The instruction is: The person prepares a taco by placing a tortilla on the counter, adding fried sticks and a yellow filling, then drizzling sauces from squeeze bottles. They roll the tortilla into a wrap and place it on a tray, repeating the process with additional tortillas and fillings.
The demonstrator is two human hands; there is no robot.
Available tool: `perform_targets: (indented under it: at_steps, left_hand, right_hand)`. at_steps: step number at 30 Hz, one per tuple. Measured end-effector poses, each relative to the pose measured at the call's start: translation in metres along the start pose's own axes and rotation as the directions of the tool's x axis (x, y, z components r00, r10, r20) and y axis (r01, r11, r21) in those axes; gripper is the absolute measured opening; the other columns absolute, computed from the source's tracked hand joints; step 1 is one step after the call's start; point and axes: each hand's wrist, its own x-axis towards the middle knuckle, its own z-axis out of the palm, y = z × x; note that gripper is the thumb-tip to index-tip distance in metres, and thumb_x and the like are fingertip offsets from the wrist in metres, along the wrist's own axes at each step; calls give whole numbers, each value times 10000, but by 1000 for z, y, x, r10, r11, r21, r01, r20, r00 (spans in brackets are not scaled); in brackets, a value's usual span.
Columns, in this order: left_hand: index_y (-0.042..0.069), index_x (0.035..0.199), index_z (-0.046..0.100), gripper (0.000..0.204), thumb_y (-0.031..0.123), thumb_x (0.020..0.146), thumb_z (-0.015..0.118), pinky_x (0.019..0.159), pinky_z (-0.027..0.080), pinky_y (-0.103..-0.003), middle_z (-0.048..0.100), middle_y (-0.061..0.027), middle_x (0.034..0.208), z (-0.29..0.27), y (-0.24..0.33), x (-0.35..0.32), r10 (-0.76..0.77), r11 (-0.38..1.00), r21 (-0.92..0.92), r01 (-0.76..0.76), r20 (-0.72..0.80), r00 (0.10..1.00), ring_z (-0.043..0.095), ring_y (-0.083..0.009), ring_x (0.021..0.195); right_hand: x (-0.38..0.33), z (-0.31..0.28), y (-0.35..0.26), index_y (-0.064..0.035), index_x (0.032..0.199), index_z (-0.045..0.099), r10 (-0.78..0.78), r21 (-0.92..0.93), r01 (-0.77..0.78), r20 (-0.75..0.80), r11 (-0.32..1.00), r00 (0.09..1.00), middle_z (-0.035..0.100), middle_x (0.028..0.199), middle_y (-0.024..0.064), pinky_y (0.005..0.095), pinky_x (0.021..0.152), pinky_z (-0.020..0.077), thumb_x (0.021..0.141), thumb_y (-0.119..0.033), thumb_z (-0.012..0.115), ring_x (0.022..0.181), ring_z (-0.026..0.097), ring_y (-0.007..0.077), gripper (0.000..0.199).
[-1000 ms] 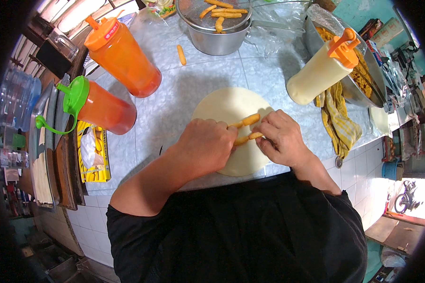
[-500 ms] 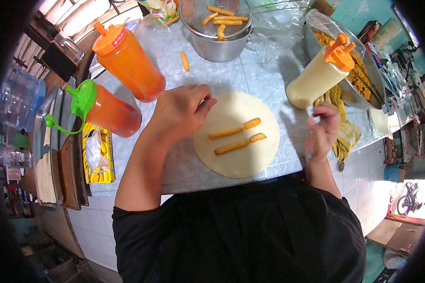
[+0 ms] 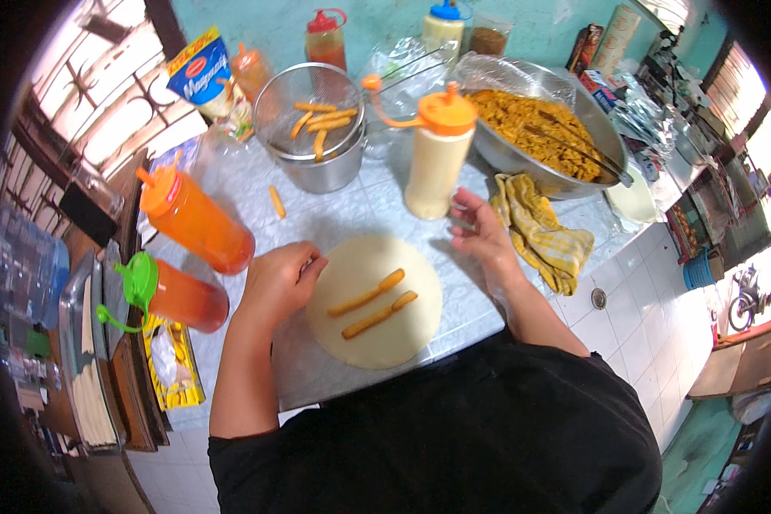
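On the table before me lies a round, pale flatbread (image 3: 334, 330). Several golden fries rest on it in two slanting rows, an upper row (image 3: 355, 302) and a lower row (image 3: 368, 324). Over the flatbread's left edge is my left hand (image 3: 281, 278), its fingers curled in and nothing visible in them. My right hand (image 3: 486, 233) has its fingers apart, close to the lower right side of a squeeze bottle (image 3: 437, 167) of cream-coloured sauce with an orange cap. Whether the fingertips touch that bottle I cannot tell.
An orange-capped bottle (image 3: 199, 218) and a green-capped bottle (image 3: 184, 294) lean at the left. Fries sit in a strainer (image 3: 276, 107) over a metal pot (image 3: 324, 176); one loose fry (image 3: 277, 202) lies nearby. A basin (image 3: 595, 171) of shredded filling and yellow gloves (image 3: 544, 236) are at the right.
The view has shifted, showing more of the table's far side. My right hand has moved forward toward the cream sauce bottle, fingers spreading. My left hand stays curled by the flatbread.
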Motion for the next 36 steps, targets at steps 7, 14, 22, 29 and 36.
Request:
perform_targets:
  at_steps: [7, 14, 22, 29, 36]
  left_hand:
    - [55, 841, 646, 103, 154, 812, 643, 536, 452, -313, 603, -99, 677, -2, -3, -5, -101, 992, -88, 91, -118, 988, 571, -226, 566]
    - [39, 976, 657, 166, 142, 847, 642, 510, 403, -250, 570, -31, 670, 16, -24, 0, -162, 968, -227, 109, -231, 959, 484, -99, 554]
    - [-4, 994, 636, 169, 100, 864, 607, 554, 416, -246, 568, -53, 704, 29, -40, 6, -178, 978, -157, 136, -300, 937, 494, -123, 593]
    - [-29, 983, 613, 153, 80, 883, 573, 655, 478, -288, 631, -114, 817, 38, -48, 5, -148, 989, -78, 128, -348, 926, 592, -170, 707]
    - [-45, 981, 589, 155, 77, 889, 570, 709, 478, -290, 621, -130, 843, 42, -52, 7, -221, 974, -120, 191, -337, 915, 591, -184, 760]
  right_hand:
    - [-15, -64, -95, -83, 1153, 599, -523, -776, 477, 228, 411, 821, 517, 1245, 156, 400, 966, 392, 776, -153, 636, 1154, 490, 329, 386]
    - [46, -198, -136, -95, 1174, 553, -295, -986, -102, -60, -129, 954, 559, 1123, 126, 404, 874, 452, 734, -138, 585, 1059, 531, 336, 443]
    - [84, -216, -118, -103, 1133, 558, 3, -912, -196, -211, -360, 977, 615, 1006, 123, 428, 804, 487, 763, -165, 582, 960, 607, 305, 376]
    - [81, -227, -143, -100, 1051, 576, -198, -931, -205, -149, -301, 969, 620, 927, 120, 443, 679, 501, 753, -100, 556, 853, 635, 306, 299]
    - [139, -197, -160, -83, 970, 655, 68, -964, -64, -84, -259, 994, 673, 863, 147, 453, 694, 511, 734, -171, 539, 819, 655, 316, 278]
